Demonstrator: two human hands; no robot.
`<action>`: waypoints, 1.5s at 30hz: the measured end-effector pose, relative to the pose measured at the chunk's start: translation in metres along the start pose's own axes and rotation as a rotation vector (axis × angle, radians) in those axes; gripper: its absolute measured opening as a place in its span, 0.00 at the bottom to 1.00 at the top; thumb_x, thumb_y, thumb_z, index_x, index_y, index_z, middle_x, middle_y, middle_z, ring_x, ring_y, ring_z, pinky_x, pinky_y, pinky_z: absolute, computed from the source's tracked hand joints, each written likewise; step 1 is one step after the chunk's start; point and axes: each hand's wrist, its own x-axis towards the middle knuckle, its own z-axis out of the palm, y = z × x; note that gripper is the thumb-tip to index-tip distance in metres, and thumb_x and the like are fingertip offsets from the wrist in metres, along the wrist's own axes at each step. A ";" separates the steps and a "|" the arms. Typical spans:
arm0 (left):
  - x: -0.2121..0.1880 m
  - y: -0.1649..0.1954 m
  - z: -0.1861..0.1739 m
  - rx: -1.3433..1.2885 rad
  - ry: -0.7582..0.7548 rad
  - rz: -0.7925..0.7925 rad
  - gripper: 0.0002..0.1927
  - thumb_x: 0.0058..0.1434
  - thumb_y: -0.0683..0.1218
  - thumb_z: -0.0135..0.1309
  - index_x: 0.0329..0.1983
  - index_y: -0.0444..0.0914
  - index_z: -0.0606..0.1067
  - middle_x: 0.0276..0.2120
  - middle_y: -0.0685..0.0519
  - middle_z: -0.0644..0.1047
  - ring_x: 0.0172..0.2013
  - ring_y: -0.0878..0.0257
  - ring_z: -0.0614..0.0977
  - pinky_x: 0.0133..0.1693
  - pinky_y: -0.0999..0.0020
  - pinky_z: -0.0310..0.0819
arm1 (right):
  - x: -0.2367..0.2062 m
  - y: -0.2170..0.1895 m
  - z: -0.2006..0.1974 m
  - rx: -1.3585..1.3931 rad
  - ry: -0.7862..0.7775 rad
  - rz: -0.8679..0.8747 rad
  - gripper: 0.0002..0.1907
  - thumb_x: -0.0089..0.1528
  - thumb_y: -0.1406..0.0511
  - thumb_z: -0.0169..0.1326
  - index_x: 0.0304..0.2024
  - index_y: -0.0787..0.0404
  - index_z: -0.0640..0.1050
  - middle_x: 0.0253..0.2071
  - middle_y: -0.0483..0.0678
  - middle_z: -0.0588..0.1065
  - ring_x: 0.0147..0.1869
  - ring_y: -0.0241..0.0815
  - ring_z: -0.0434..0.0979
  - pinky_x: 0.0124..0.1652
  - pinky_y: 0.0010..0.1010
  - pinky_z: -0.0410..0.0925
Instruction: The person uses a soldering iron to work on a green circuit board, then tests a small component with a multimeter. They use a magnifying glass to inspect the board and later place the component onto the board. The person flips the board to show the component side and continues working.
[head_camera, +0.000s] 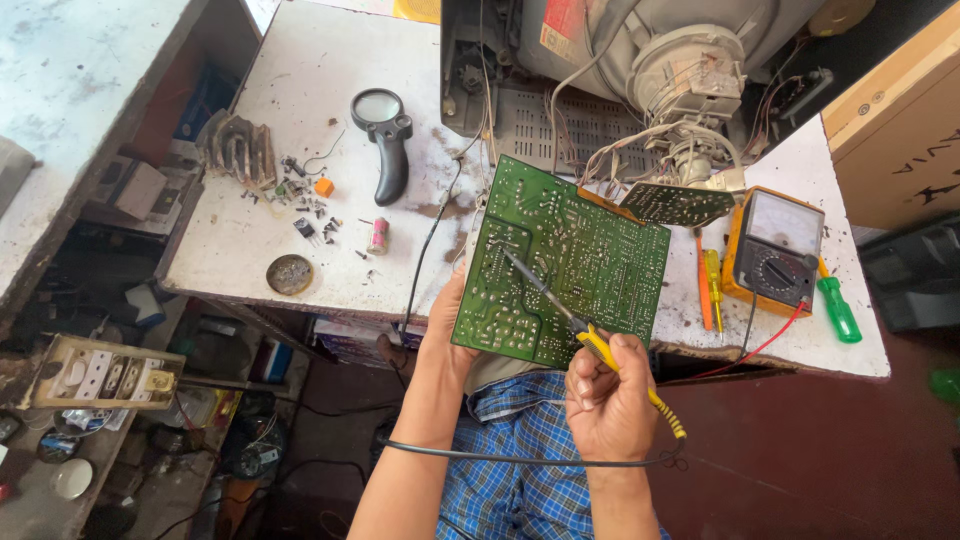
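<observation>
A large green circuit board (580, 250) is tilted up over the table's front edge, solder side facing me. My left hand (447, 335) grips its lower left edge from behind. My right hand (610, 395) holds a yellow-handled soldering iron (600, 345), its thin metal tip resting on the upper left part of the board. The iron's black cord loops across my forearms over my blue checked cloth.
Behind the board stands an opened tube television (680, 70) with loose wires. An orange analog multimeter (775, 250), a green screwdriver (838, 310) and a yellow screwdriver (713, 285) lie right. A black magnifier (385, 135), small parts and a round tin (290, 273) lie left.
</observation>
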 end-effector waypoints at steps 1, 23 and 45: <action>0.000 0.000 0.000 0.000 -0.001 -0.001 0.18 0.69 0.50 0.54 0.58 0.38 0.74 0.45 0.47 0.82 0.40 0.56 0.85 0.39 0.58 0.85 | 0.000 0.000 0.000 -0.001 -0.002 0.001 0.09 0.69 0.64 0.50 0.42 0.64 0.75 0.25 0.54 0.73 0.22 0.38 0.68 0.21 0.24 0.60; 0.000 0.001 0.003 -0.013 0.012 -0.023 0.16 0.69 0.49 0.52 0.56 0.36 0.74 0.43 0.46 0.82 0.39 0.57 0.86 0.37 0.60 0.85 | 0.000 0.001 0.005 0.002 -0.004 -0.009 0.09 0.69 0.64 0.48 0.41 0.65 0.75 0.24 0.54 0.73 0.21 0.38 0.68 0.21 0.23 0.59; 0.009 -0.015 0.005 0.392 0.054 0.403 0.04 0.73 0.44 0.47 0.43 0.42 0.66 0.29 0.53 0.74 0.26 0.66 0.76 0.25 0.69 0.74 | -0.010 -0.039 -0.076 0.447 -0.228 0.043 0.12 0.72 0.63 0.47 0.40 0.66 0.75 0.27 0.50 0.70 0.25 0.35 0.65 0.23 0.20 0.61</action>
